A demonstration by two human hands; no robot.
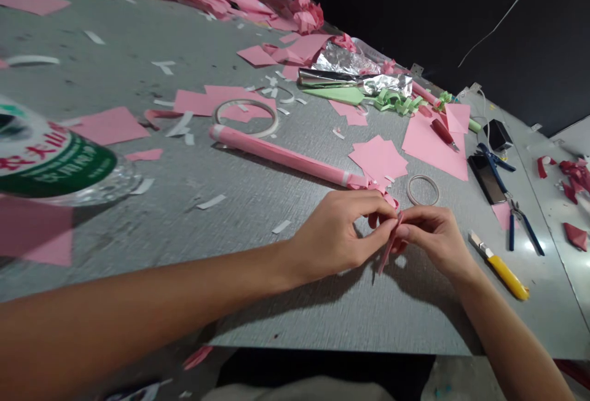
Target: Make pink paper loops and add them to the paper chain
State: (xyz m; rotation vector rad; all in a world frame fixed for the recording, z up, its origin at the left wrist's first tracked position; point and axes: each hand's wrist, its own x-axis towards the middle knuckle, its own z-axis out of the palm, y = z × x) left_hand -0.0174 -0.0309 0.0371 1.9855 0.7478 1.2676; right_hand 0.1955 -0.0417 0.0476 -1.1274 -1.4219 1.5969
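Both my hands meet near the front edge of the grey table. A small folded piece of pink paper (389, 246) is pinched between them, its lower end hanging down. My left hand (348, 226) grips it with thumb and forefinger; my right hand (431, 235) pinches it from the other side. Just beyond my left hand lies a long pink paper roll (286, 156) with curled paper at its near end. A stack of pink paper squares (378, 159) sits behind my hands, and a thin tape ring (409, 191) lies close to my right hand.
A yellow box cutter (507, 275), pliers (526, 229) and a dark phone (487, 179) lie at the right. A larger tape ring (246, 104) rests behind the roll. A water bottle (59, 161) lies at the left. Foil (345, 57) and pink scraps cover the back.
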